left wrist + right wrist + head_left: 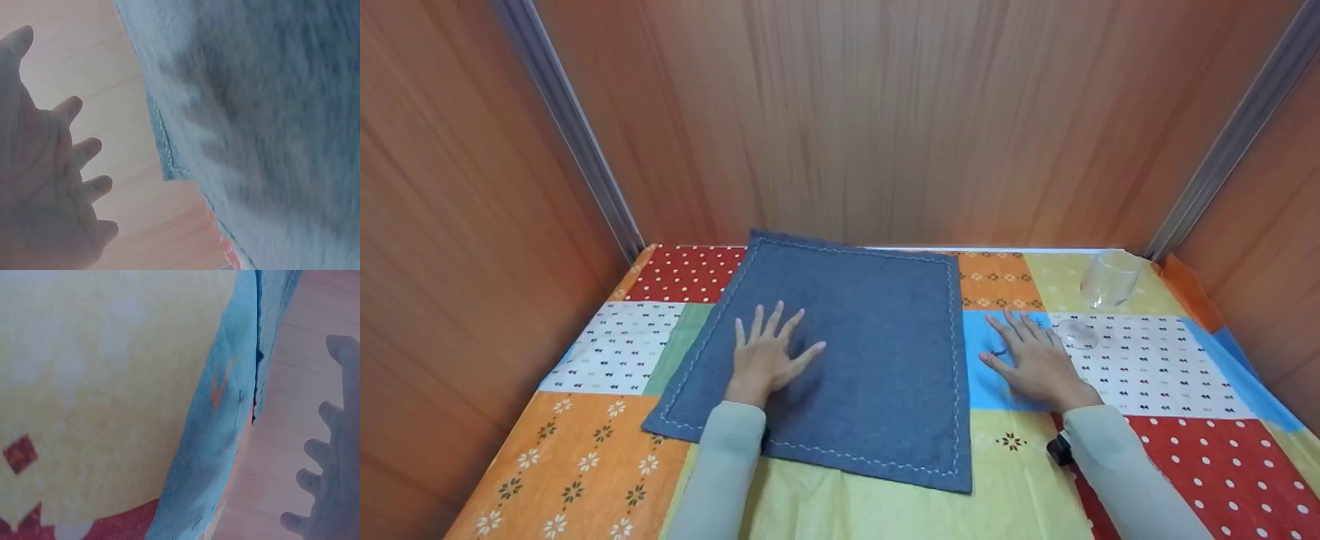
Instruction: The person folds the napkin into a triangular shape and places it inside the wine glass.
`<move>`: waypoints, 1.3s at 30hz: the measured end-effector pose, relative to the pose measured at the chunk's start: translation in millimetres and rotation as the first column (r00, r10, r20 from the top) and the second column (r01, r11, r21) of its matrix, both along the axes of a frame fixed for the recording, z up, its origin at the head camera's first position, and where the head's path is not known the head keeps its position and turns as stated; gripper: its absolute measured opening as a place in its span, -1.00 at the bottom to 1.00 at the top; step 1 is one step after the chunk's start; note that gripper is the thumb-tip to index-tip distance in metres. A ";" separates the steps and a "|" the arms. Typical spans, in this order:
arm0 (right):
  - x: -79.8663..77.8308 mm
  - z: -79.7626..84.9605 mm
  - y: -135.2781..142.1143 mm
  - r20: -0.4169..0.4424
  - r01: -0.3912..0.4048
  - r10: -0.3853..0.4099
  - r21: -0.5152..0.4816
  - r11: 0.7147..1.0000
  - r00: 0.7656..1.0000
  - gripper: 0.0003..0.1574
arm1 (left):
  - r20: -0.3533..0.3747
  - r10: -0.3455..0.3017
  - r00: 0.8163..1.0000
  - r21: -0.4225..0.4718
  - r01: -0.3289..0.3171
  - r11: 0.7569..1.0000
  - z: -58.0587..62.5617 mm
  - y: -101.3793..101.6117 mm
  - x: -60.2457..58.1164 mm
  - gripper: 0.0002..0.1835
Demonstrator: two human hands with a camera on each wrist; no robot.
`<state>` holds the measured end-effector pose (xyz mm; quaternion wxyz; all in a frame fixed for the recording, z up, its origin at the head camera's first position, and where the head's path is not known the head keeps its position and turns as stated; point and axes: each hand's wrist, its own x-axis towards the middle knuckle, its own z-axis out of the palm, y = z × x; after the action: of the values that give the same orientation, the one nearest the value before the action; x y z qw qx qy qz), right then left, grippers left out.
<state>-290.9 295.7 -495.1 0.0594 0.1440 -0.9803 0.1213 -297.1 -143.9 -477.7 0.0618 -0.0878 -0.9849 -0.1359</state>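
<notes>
"Wood-grain panels (847,120) stand at the back and on both sides of the work area. What covers the surface?"

"One patchwork cover (585,465), in printed squares of orange, red, white, yellow, green and blue."

"And the next largest item?"

"One grey-blue cloth (877,352), spread out flat over the middle of the cover and set slightly askew. Pale stitching (870,457) runs just inside its edges. Its far left corner comes up to the back panel in the head view."

"Condition of the arms?"

"Both wear pale long sleeves (716,465) and extend forward from the near side."

"Hands?"

"Left hand (765,360): above the left part of the cloth, palm down, fingers spread well apart, holding nothing. Its shadow falls on the fabric, and the left wrist view shows the hand clear of it. Right hand (1035,364): beyond the cloth's right edge, over a blue square, fingers straight and apart, thumb wide, likewise holding nothing."

"Smaller items?"

"One clear glass (1110,281) at the far right, its round foot just beside the right hand; contact cannot be told. Last, one small black object (1059,450) at the right cuff."
</notes>
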 end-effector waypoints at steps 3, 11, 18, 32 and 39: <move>0.9 2.0 -1.8 0.003 -0.015 0.015 0.002 1.000 1.000 -0.01 | 0.001 0.006 1.000 -0.007 -0.006 1.000 2.7 -7.0 1.9 -0.12; 4.3 2.7 -13.0 -0.002 -0.077 0.077 -0.008 0.997 0.997 -0.06 | 0.031 -0.006 1.000 -0.011 0.006 1.000 4.5 -28.7 13.2 -0.13; 8.7 -1.3 -28.3 -0.008 -0.180 0.180 -0.019 0.983 0.984 -0.16 | 0.167 0.025 0.986 -0.030 -0.020 0.999 7.0 -52.0 27.9 -0.17; 17.8 -2.6 -48.7 0.051 -0.253 0.255 -0.036 0.967 0.966 -0.12 | 0.377 0.114 0.919 -0.058 -0.099 0.993 17.9 -99.8 63.4 -0.18; 25.0 -1.8 -56.5 0.092 -0.284 0.287 -0.046 0.958 0.954 -0.10 | 0.436 0.130 0.891 -0.106 -0.093 0.990 16.7 -107.5 67.8 -0.20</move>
<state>-265.9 239.1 -496.9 -0.0042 0.2769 -0.9489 0.1511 -229.3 -251.5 -461.1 -0.1592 -0.0004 -0.9813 -0.1079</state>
